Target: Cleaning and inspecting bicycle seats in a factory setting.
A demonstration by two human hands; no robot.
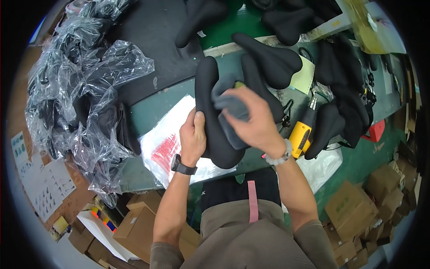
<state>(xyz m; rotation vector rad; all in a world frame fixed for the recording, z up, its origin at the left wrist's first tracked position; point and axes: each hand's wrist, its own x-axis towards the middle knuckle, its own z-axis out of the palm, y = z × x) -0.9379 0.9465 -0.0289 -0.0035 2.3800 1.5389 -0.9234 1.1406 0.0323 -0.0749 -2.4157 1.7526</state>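
A black bicycle saddle [226,154] lies in front of me, its narrow nose pointing away. My left hand [193,134] is closed on its left edge, thumb on top. Over the saddle, my right hand [255,114] curls its fingers round a soft dark grey cloth-like piece [230,107], slightly blurred. A small yellow-green bit shows beyond those fingers; what it is I cannot tell. More black saddles [273,62] lie just beyond and to the right. Under the held saddle is a white plastic bag [163,148] with red print.
Clear plastic wrap [85,112] heaps over dark items at left. A yellow heat gun [302,132] lies right of my right wrist, near a pale yellow sheet [304,74]. Cardboard boxes [349,210] stand on the floor at right, and others [139,228] below the table's left side.
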